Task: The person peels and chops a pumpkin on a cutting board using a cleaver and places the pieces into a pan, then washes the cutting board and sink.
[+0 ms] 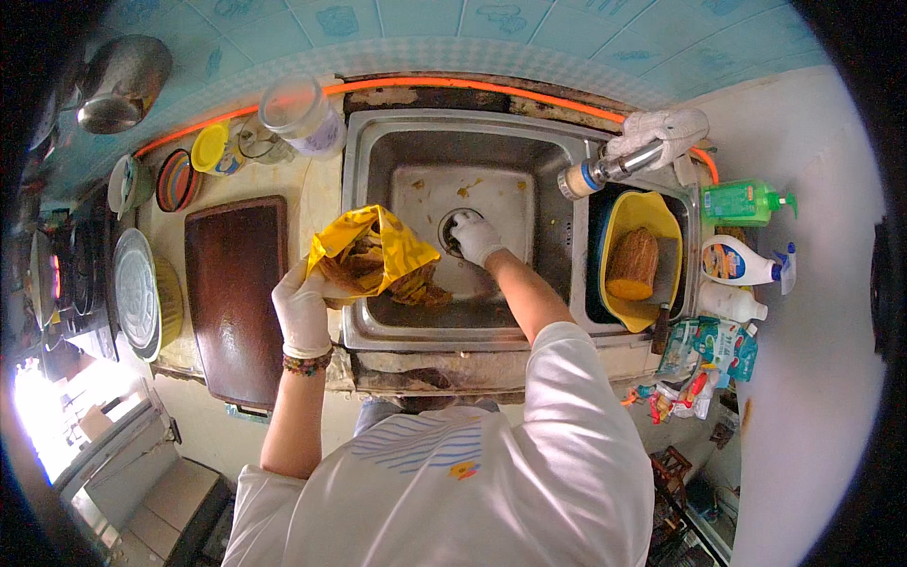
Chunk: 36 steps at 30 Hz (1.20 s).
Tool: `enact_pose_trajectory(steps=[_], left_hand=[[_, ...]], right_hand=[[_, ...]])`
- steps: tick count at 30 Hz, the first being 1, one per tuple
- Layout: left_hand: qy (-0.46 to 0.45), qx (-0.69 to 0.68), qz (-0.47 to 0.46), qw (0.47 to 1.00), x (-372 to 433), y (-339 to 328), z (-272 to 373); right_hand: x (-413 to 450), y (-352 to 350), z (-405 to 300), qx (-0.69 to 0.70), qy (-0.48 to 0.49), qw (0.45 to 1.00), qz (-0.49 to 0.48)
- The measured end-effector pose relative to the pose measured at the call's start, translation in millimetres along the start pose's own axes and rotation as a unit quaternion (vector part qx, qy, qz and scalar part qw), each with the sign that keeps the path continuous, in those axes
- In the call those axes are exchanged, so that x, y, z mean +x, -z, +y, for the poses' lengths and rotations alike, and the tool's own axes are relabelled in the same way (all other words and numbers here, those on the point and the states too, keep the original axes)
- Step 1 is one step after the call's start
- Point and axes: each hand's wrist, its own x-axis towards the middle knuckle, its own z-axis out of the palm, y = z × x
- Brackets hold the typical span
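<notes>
My left hand (pixel 305 308), in a white glove, grips the edge of a yellow patterned plastic bag (pixel 407 248) over the left rim of the steel sink (pixel 358 212). The bag gapes, with brown and yellowish peelings (pixel 354 264) inside; more peelings (pixel 421 289) lie below it in the basin. My right hand (pixel 475 237), gloved too, reaches down to the round drain (pixel 448 230) on the basin's floor; whether its fingers hold anything is hidden. Small scraps (pixel 468 188) are scattered about the drain. In the smaller basin at the right, a cut piece of orange-fleshed squash (pixel 633 266) lies in a yellow basket (pixel 615 312).
A brown cutting board (pixel 237 298) lies left of the sink, beside a lidded tub (pixel 134 294). A clear plastic container (pixel 305 117) stands behind it. The faucet (pixel 581 177) juts over the divider. A green soap bottle (pixel 737 202) and a spray bottle (pixel 737 261) are at the right.
</notes>
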Motion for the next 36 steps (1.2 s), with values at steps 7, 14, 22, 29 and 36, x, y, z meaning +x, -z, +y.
enact_pose_trajectory(steps=[7,14,22,29,36], left_hand=[[0.002,-0.021,-0.001,1.000,-0.2,5.7,-4.1],[-0.004,-0.016,0.009,1.000,-7.0,3.2,-0.5],[-0.006,-0.017,0.020,1.000,-2.1,-3.2,-0.2],[0.009,-0.064,0.003,0.998,-0.9,-22.9,14.2],[0.008,-0.050,-0.008,0.999,-9.3,-17.4,18.5]], right_hand=[[-9.6,-4.9,-0.6,0.130,-0.053,0.983,0.119],[-11.2,2.9,-7.4,-0.040,0.062,0.997,0.020],[-33.6,55.7,-45.7,0.375,-0.123,0.912,-0.107],[16.9,-21.8,-95.8,0.267,-0.155,0.951,-0.027],[-1.6,2.0,-139.0,0.091,-0.038,0.977,-0.187]])
